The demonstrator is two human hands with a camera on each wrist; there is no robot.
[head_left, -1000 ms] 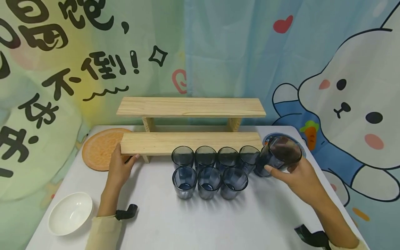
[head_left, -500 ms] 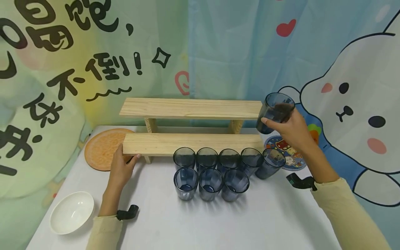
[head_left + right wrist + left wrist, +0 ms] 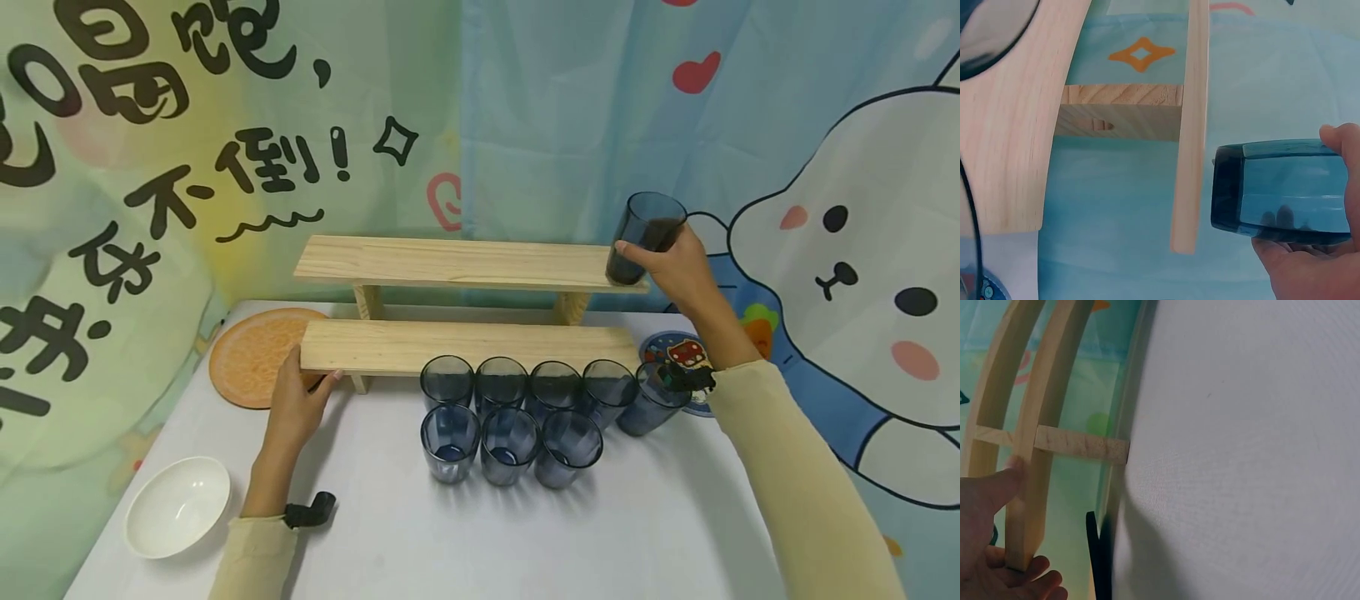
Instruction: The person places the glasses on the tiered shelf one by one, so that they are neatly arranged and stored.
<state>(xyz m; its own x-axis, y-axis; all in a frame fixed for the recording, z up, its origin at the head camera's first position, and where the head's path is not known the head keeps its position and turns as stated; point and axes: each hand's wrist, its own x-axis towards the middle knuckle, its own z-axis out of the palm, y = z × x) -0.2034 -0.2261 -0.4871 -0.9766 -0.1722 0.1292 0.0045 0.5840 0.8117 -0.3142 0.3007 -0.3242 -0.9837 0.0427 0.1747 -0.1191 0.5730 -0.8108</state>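
My right hand (image 3: 675, 268) grips a blue-tinted drinking glass (image 3: 637, 225) over the right end of the upper board (image 3: 450, 260) of a two-step wooden shelf. The right wrist view shows the glass (image 3: 1291, 187) with its base close to the board (image 3: 1191, 137), a thin gap between them; the thumb is on one side, fingers on the other. At the lower board's (image 3: 390, 343) left end, my left hand (image 3: 296, 408) holds on, the thumb on its front edge in the left wrist view. Several matching glasses (image 3: 450, 446) stand upright in two rows before the shelf.
An orange-brown round mat (image 3: 243, 358) lies at the left, behind a white bowl (image 3: 178, 508). A blue patterned round mat (image 3: 660, 346) is at the right, partly behind a glass and my right wrist. A printed curtain (image 3: 540, 125) hangs behind the white table (image 3: 450, 550).
My right hand has lifted the glass from beside the right end of the glass rows, up and leftward to the upper board. The left hand stays on the lower board.
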